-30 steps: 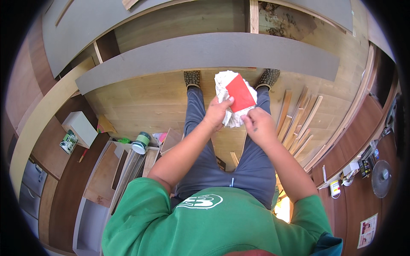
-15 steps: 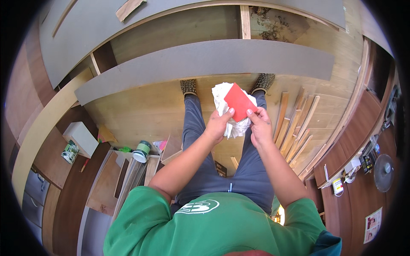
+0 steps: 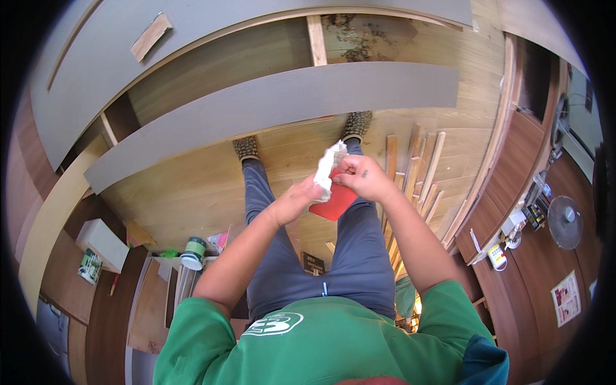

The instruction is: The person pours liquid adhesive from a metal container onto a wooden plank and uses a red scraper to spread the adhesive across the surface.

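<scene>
In front of my thighs, my left hand (image 3: 298, 200) grips a crumpled white wad (image 3: 327, 170), cloth or paper, which now shows as a narrow upright bundle. A flat red piece like card or a folded sheet (image 3: 333, 204) sits against the wad's near side. My right hand (image 3: 364, 178) pinches the red piece by its upper edge, with fingers closed and bent. Part of the wad is hidden behind my left fingers. Beyond both hands lies a long grey board (image 3: 276, 102), apart from them.
Several thin wood strips (image 3: 423, 167) lie on the floor to the right. A green-and-white tub (image 3: 193, 251) stands at the left near boards. A wood scrap (image 3: 152, 37) rests on the far grey panel. A clear round lid (image 3: 565, 222) lies on the brown surface at the right.
The wad and red piece have turned from facing up to nearly edge-on. The red piece has shifted below the wad, and my right hand has moved to its upper edge. The view has shifted right.
</scene>
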`<state>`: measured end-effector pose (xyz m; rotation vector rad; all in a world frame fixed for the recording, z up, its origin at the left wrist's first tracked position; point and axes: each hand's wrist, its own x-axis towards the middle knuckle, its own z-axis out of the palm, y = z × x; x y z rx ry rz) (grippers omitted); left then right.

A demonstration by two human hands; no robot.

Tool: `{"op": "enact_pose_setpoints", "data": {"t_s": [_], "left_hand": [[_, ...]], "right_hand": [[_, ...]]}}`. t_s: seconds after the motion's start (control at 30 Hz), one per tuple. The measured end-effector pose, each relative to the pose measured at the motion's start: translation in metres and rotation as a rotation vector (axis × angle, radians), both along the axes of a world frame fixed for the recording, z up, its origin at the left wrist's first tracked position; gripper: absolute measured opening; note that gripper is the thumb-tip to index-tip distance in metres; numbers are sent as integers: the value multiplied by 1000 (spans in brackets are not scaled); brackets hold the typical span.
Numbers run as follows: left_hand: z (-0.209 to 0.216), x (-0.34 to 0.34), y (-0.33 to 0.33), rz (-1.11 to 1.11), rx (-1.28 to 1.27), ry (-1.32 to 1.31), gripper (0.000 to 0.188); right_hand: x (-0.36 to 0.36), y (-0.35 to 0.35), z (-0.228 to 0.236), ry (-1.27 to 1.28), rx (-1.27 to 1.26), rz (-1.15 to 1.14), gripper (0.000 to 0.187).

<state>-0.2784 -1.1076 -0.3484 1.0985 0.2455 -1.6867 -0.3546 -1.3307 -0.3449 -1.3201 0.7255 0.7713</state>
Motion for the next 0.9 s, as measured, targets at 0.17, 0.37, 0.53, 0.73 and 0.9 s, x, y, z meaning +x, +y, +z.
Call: {"op": "enact_pose_setpoints", "data": {"t_s": [0.17, 0.37, 0.53, 0.73, 0.9], "left_hand": [[0, -1, -10, 144, 42, 149, 43], [-11, -9, -16, 302, 133, -36, 38], [-6, -15, -24, 283, 159, -111, 41], [13, 11, -26, 200, 117, 368, 57], [14, 2, -38, 42, 175, 186, 39]], "right_hand": [[-3, 16, 8, 46, -193, -21, 14], [-35, 22, 5, 259, 112, -277, 24], [-44, 29, 5, 166, 243, -401, 25], [-52, 13, 0, 209, 477, -423, 25], [-52, 7, -8, 262, 375, -317, 25]]}}
